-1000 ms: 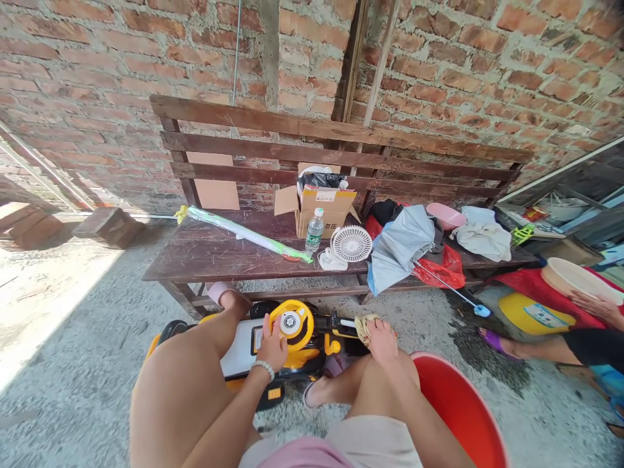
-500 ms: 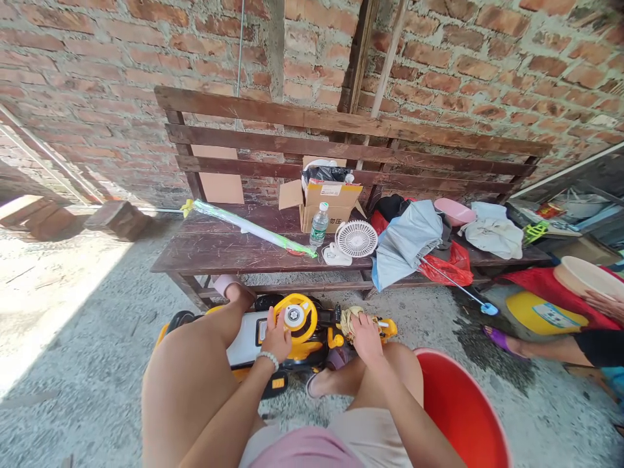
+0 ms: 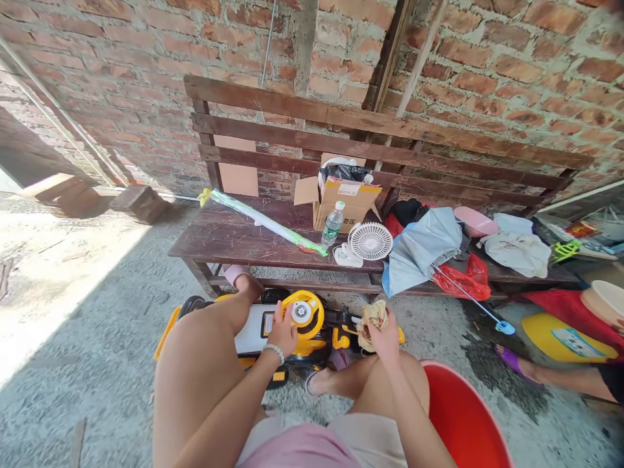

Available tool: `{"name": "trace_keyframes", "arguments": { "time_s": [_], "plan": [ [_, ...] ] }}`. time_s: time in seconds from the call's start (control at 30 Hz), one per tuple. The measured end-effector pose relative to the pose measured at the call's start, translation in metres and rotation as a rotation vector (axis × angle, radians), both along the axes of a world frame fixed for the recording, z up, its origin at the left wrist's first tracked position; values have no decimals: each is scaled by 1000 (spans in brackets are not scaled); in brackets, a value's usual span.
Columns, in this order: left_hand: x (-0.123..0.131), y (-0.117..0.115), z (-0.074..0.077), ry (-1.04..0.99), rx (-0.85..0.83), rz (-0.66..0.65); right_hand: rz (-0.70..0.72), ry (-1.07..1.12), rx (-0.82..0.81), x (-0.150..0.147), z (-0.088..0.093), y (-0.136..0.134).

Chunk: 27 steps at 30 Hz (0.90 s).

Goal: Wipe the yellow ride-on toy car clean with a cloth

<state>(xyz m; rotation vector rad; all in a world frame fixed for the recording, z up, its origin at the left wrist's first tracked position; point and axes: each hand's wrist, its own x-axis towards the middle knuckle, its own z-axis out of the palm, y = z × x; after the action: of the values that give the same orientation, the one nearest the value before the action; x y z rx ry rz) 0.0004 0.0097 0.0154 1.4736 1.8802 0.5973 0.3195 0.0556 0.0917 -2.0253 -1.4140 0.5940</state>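
A yellow and black ride-on toy vehicle [image 3: 249,331] stands between my legs, in front of the bench. My left hand [image 3: 283,333], with a beaded bracelet on its wrist, grips the left side of its yellow steering wheel [image 3: 318,318]. Crumpled and pale yellow with brown stains, a cloth [image 3: 373,318] is bunched in the fingers of my right hand [image 3: 386,338]. That hand is above the vehicle's front end, near a yellow part [image 3: 341,339]. Whether the cloth touches the vehicle, I cannot tell.
The wooden bench [image 3: 195,237] holds a cardboard box [image 3: 348,201], water bottle [image 3: 333,224], white fan [image 3: 371,242], wrapped long item [image 3: 263,221] and silver umbrella [image 3: 424,244]. A red bucket [image 3: 463,416] stands by my right knee. At far right, another person's foot [image 3: 521,365] is beside a yellow bucket [image 3: 560,335].
My right hand has lifted the cloth and turned it, so more of its stained face shows. My left hand stays at the steering wheel. The view has shifted slightly left.
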Motion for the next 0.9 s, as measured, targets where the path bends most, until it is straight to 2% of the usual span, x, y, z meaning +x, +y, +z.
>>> {"name": "trace_keyframes", "arguments": {
  "time_s": [0.1,0.2,0.3,0.37,0.5,0.67,0.77,0.9],
  "plan": [
    [0,0,0,-9,10,13,115,170,182,-54,18,7],
    [-1,0,-1,-13,13,7,290,188,174,-109,28,21],
    [-1,1,-2,-26,25,-1,528,-105,-12,-150,24,30],
    [0,0,-2,-30,33,6,630,-346,-157,-165,15,29],
    [2,0,2,-14,19,-4,702,-549,-241,-173,6,10],
    [3,-1,7,-22,-4,15,793,-631,-254,-167,10,-21],
    [8,-3,1,-97,25,80,848,-609,-291,-162,18,-28],
    [17,-6,-17,-199,58,260,901,-514,-292,-166,36,-19]
  ]
}}
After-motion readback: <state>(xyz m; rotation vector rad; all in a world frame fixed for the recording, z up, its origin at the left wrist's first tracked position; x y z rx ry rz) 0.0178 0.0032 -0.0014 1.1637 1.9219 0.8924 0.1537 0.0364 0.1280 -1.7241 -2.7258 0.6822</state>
